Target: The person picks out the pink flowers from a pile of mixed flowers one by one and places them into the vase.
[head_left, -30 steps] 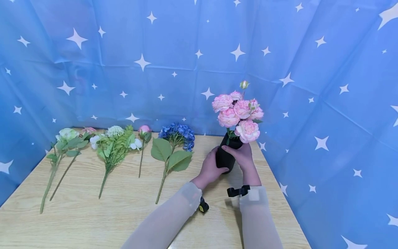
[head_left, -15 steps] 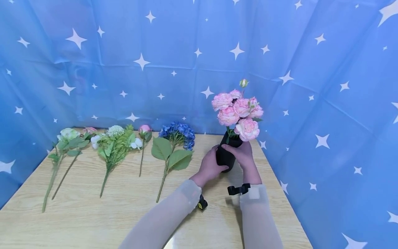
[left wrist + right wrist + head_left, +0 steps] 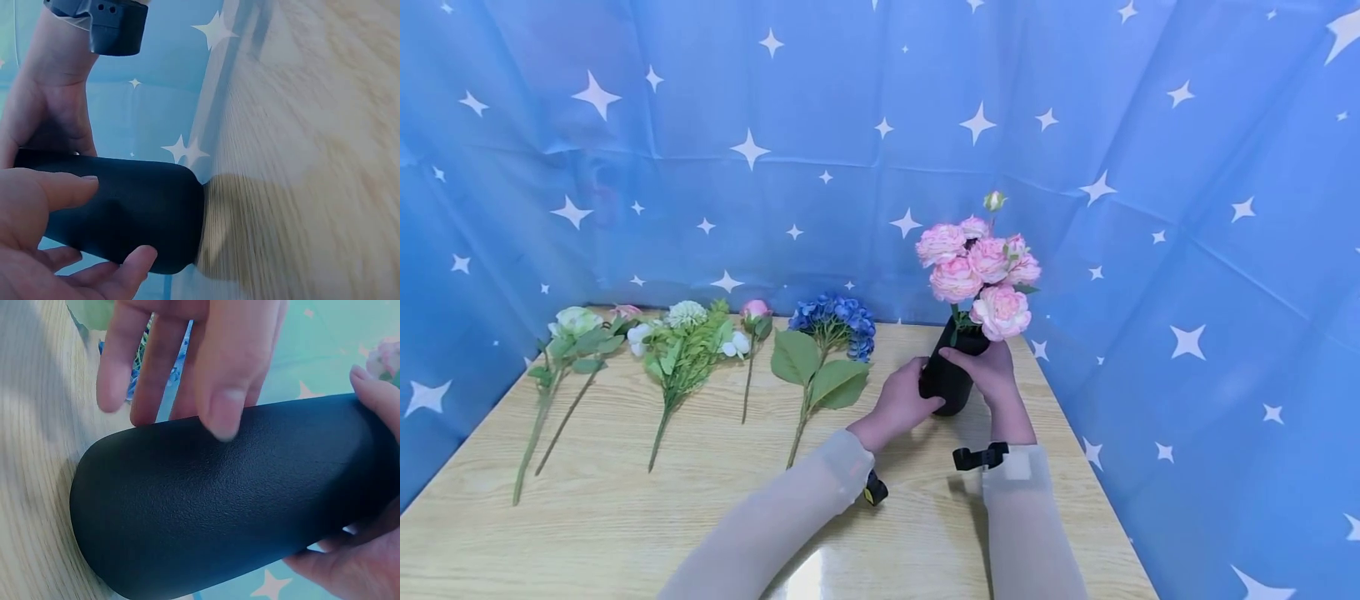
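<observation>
A black vase [image 3: 949,373] stands on the wooden table at the right, its base on the tabletop in the left wrist view. Several pink peonies [image 3: 981,271] and a small bud rise from it. My right hand [image 3: 995,375] grips the vase near its rim, thumb across the front and fingers around the far side. At the lower left side of the vase is my left hand [image 3: 901,400]. In the right wrist view its fingers [image 3: 153,381] are nearly straight beside the vase, and its thumb [image 3: 226,415] overlaps the vase's surface.
A blue hydrangea [image 3: 835,321] with two large leaves lies left of the vase. Farther left lie a pink bud stem [image 3: 752,342], a green and white bunch [image 3: 681,358] and a white flower [image 3: 575,321] beside another pink one. A star-patterned blue curtain [image 3: 820,108] borders the table.
My left hand and forearm have shifted slightly left, and the left fingers have loosened at the vase. The vase and my right hand stay about where they were.
</observation>
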Available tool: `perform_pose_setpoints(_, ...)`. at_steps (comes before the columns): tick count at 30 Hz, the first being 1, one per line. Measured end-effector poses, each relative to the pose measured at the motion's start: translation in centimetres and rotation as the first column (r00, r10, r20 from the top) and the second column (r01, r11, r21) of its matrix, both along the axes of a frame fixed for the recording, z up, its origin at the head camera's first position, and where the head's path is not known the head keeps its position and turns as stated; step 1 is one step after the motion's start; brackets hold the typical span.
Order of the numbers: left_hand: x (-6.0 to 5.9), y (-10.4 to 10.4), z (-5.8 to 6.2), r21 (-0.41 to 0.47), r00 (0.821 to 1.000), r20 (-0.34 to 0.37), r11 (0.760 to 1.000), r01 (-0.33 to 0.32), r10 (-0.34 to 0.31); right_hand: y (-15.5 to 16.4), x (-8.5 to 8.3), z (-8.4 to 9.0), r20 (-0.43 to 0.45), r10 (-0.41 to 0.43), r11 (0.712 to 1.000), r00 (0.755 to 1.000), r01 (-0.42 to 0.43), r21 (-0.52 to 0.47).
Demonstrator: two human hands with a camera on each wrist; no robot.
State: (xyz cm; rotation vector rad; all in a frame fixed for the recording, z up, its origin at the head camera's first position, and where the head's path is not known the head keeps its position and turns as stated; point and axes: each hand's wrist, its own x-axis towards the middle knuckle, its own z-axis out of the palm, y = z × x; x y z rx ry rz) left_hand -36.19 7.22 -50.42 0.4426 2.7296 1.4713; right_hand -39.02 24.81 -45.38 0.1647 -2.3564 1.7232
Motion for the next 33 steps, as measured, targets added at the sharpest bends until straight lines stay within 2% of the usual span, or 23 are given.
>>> perform_pose_setpoints(3, 0.2, -0.7, 0.1, -0.004, 1.000, -0.020, 1.000, 0.023, -0.023, 0.0, -0.1, -0.1, 0.002, -0.005, 1.000, 1.000, 0.005, 0.007)
perform_pose_setpoints(10, 1.1, -2.1, 0.6, 0.010, 0.999, 0.009, 0.999, 0.052, -0.052, 0.0, 0.0, -0.2, 0.002, 0.001, 1.000, 1.000, -0.001, 0.000)
perform_pose_setpoints(13, 1.5, -2.8, 0.9, -0.005, 0.999, 0.005, 0.999, 0.045, -0.045, 0.0, 0.0, -0.2, 0.005, 0.002, 1.000, 1.000, -0.002, 0.000)
perform_pose_setpoints(16, 1.9, -3.8, 1.3, -0.022, 0.999, -0.028, 0.999, 0.029, -0.029, 0.0, 0.0, -0.2, 0.000, 0.001, 1.000, 1.000, -0.001, -0.013)
perform_pose_setpoints(23, 2.6, -6.4, 2.2, -0.012, 0.998, -0.056, 1.000, 0.007, -0.007, 0.2, -0.1, -0.3, 0.000, -0.005, 1.000, 1.000, 0.005, -0.011)
perform_pose_setpoints(29, 3.3, -9.0, 2.0, -0.027, 0.996, -0.086, 1.000, 0.003, -0.006, 0.2, -0.1, -0.1, 0.012, -0.016, 1.000, 1.000, 0.016, -0.005)
perform_pose_setpoints(33, 3.7, -11.1, 1.7, -0.037, 0.994, -0.111, 0.999, -0.021, 0.017, 0.0, -0.1, -0.1, 0.022, 0.001, 1.000, 1.000, -0.001, -0.024)
